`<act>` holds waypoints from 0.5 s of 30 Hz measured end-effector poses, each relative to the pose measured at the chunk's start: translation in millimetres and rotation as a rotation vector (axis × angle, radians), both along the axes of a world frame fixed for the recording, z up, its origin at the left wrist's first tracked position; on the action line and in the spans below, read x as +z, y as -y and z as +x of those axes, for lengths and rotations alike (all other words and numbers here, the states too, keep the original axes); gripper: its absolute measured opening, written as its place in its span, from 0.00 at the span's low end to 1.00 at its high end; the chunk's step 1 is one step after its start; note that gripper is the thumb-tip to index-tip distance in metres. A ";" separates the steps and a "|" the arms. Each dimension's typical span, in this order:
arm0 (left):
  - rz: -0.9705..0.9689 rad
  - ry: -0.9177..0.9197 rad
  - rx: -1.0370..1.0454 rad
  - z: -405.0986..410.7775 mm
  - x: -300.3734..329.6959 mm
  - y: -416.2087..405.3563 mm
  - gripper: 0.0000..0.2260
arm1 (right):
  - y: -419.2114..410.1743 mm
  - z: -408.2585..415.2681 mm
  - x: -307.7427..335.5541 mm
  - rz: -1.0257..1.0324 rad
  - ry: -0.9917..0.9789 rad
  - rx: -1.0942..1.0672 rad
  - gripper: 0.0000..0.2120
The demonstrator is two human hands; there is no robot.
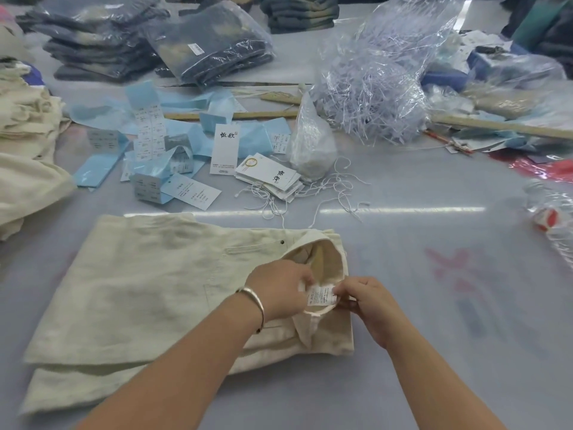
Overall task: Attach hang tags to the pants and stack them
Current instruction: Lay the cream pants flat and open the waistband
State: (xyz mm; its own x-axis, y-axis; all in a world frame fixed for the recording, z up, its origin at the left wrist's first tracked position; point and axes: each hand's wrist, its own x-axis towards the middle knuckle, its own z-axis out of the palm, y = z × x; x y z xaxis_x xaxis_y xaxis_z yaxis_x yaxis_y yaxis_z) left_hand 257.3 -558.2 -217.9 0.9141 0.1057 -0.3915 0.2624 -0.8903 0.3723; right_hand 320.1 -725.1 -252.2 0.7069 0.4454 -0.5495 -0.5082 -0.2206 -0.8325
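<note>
Folded cream pants [148,283] lie on the grey table in front of me, waistband to the right and pulled open. A small white printed label [321,294] stands at the waistband. My left hand [280,288], with a silver bangle on the wrist, grips the waistband and the label's left edge. My right hand [366,301] pinches the label's right edge. White hang tags [269,176] lie in a loose pile beyond the pants, with white strings [328,193] scattered around them.
Blue and white tags [161,150] are strewn at centre left. A clear bag of plastic fasteners [381,85] bulges at the back right. Bagged dark garments [204,45] sit behind. Cream pants [24,156] pile up at the left edge. A plastic bottle [552,215] lies right.
</note>
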 end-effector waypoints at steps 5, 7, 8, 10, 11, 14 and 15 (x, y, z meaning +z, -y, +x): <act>0.147 -0.336 -0.271 39.6 27.4 0.1 0.19 | 0.6 0.3 -3.3 0.014 -0.009 -0.011 0.06; 0.222 -0.504 -0.329 62.5 32.2 9.3 0.15 | 0.3 -0.2 -4.1 0.008 -0.010 -0.001 0.05; 0.273 -0.598 -0.367 72.0 33.5 16.6 0.13 | 0.1 -1.1 -3.4 -0.001 -0.007 0.004 0.04; 0.391 -0.704 -0.478 85.2 31.0 31.4 0.10 | 0.0 -2.4 -1.1 -0.018 0.010 0.014 0.07; 0.446 -0.709 -0.554 88.0 28.4 36.2 0.09 | -0.6 -3.1 0.6 -0.026 0.016 0.019 0.08; 0.518 -0.549 -0.749 81.7 25.5 34.1 0.09 | -1.0 -5.7 3.0 -0.032 0.026 0.025 0.08; 0.486 -0.449 -0.723 76.5 24.2 28.8 0.08 | -0.9 -7.4 3.6 -0.040 0.022 0.024 0.09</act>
